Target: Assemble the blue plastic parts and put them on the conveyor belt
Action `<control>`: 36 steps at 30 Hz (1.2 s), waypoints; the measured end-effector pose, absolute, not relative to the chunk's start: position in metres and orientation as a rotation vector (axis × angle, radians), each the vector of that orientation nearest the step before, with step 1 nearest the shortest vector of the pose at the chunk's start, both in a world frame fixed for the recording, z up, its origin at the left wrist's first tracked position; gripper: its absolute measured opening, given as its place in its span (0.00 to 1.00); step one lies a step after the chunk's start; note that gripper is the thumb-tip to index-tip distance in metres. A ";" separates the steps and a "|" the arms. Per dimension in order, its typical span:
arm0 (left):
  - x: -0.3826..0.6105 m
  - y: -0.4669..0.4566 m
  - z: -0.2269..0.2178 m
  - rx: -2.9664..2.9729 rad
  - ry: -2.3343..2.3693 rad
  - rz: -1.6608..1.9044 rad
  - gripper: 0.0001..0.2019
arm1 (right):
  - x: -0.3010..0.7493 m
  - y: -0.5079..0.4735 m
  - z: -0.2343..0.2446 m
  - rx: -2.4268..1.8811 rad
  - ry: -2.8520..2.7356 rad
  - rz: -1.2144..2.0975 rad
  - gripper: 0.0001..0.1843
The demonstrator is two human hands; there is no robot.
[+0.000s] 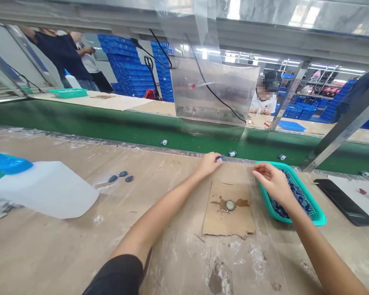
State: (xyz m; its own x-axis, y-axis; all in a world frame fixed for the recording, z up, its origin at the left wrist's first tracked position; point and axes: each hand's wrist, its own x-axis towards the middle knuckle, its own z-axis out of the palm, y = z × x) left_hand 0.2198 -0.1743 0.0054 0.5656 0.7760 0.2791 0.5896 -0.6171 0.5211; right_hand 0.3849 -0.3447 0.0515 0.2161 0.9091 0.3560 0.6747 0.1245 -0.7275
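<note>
My left hand (209, 164) reaches to the far edge of the table beside the green belt. Its fingertips close on a small blue-and-white part (219, 158), partly covered by the fingers. Over the left rim of a turquoise basket (318, 219) hovers my right hand (273, 182), fingers loosely curved, thumb apart from them, nothing visible in it. Many small dark blue pieces (297, 192) fill the basket. Between my arms lies a piece of cardboard (213, 225) with wet stains and an upturned bottle cap (230, 205) on it.
On the green belt (126, 129) sit several blue-and-white parts (232, 154). A white bottle (52, 188) lies at left, near three dark pieces (123, 174). A black phone (344, 200) is at right. A metal post (341, 123) stands beyond the basket; people are across the belt.
</note>
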 end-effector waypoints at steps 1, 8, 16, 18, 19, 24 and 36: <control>0.222 -0.160 0.003 2.430 1.205 0.709 0.15 | 0.394 -0.347 0.055 -1.697 -1.610 0.233 0.10; 0.206 -0.115 0.003 2.352 1.602 0.771 0.22 | 0.450 -0.358 0.029 -2.251 -1.983 -0.100 0.16; 0.129 -0.074 0.002 1.931 2.119 0.786 0.21 | 0.466 -0.357 0.026 -2.172 -1.729 0.122 0.06; 0.121 -0.068 0.002 1.847 1.980 0.867 0.15 | 0.472 -0.358 0.028 -2.152 -1.662 0.147 0.05; 0.119 -0.068 0.003 1.820 1.914 0.916 0.12 | 0.475 -0.358 0.028 -2.138 -1.630 0.151 0.05; 0.122 -0.086 0.014 1.635 1.731 1.096 0.08 | 0.478 -0.357 0.029 -2.030 -1.525 0.140 0.06; 0.167 -0.209 0.052 0.806 0.712 0.947 0.07 | 0.469 -0.360 0.037 -1.685 -1.391 0.544 0.14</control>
